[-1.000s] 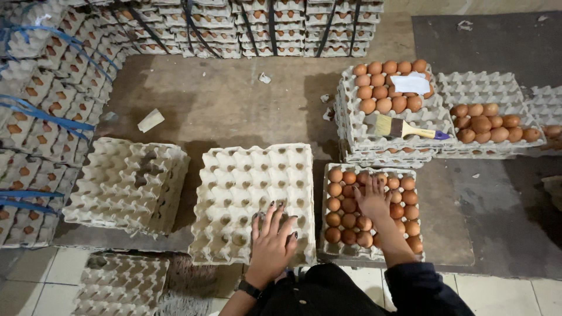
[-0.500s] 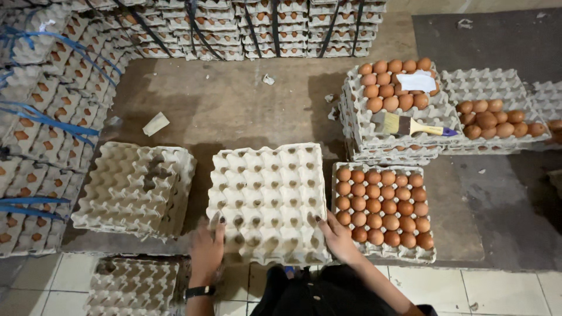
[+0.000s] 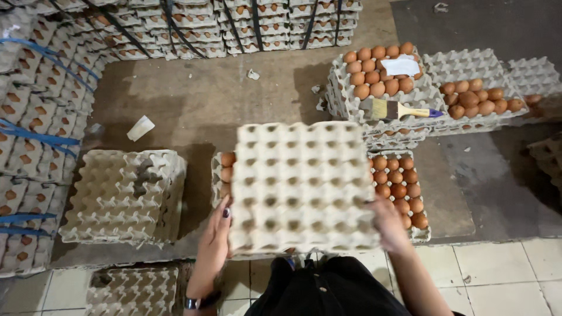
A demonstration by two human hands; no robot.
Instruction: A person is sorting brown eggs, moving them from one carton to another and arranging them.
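I hold an empty grey cardboard egg tray lifted in front of me, flat side up. My left hand grips its left edge and my right hand grips its right edge. Under the lifted tray, a tray of brown eggs shows at its left side. To the right lies another tray filled with brown eggs, partly covered by the lifted tray and my right hand.
A stack of empty trays sits to the left, another at bottom left. Strapped stacks of egg trays line the left and back. At the back right, trays with eggs carry a paintbrush and a paper slip.
My hands moved from the tray's near edge to its two sides and lifted it up toward me, uncovering brown eggs beneath its left side.
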